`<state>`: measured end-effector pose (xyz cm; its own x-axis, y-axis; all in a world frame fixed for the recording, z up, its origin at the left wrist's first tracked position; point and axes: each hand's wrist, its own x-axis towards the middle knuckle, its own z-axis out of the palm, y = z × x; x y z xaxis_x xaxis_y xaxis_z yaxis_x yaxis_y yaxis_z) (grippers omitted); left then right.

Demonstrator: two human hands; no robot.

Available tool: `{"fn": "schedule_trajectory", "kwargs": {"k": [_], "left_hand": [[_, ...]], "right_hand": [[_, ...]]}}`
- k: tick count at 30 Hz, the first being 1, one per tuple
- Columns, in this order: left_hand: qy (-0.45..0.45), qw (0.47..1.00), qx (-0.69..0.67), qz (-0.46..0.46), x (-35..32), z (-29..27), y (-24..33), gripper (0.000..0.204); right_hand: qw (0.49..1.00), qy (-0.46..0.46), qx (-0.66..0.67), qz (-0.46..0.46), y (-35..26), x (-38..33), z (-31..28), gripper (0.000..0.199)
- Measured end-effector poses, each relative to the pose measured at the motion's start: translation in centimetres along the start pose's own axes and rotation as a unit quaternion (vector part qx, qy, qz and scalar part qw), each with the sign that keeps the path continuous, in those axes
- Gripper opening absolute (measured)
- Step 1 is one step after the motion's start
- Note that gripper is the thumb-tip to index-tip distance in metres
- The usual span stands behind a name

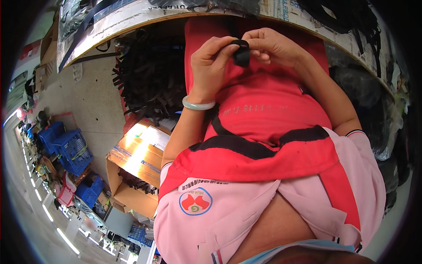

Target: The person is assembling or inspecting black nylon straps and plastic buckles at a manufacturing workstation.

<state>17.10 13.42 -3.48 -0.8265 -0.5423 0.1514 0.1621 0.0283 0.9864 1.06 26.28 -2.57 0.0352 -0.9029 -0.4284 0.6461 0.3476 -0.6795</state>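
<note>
A short black fabric strap (241, 56), bent into a loop, hangs between my two hands above the red apron (272, 101) on my lap. My left hand (212, 55) pinches its upper end between thumb and fingertips; a pale green bangle circles that wrist. From the other side, my right hand (274, 46) closes thumb and forefinger on the strap's top edge. Its other fingers are curled. The fingertips partly cover the strap where they meet.
The table edge (145, 23) curves across just beyond my hands. Left of my lap lies a big heap of black straps (151, 75). An open cardboard box (136, 154) stands on the floor, with blue crates (72, 149) farther left. Black straps (371, 31) hang over the table's right edge.
</note>
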Motion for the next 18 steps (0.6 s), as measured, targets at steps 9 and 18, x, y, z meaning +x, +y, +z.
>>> {"fn": "schedule_trajectory", "kwargs": {"k": [9,18], "left_hand": [[0.041,0.968,0.21,-0.134,-3.9,-13.6,9.1,0.017],[0.106,0.952,0.276,-0.076,1.9,-13.0,3.5,0.033]], "right_hand": [[0.937,0.209,-0.238,-0.151,-1.1,0.7,-1.4,0.019],[0.945,0.181,-0.259,-0.088,1.2,0.9,-1.5,0.019]]}}
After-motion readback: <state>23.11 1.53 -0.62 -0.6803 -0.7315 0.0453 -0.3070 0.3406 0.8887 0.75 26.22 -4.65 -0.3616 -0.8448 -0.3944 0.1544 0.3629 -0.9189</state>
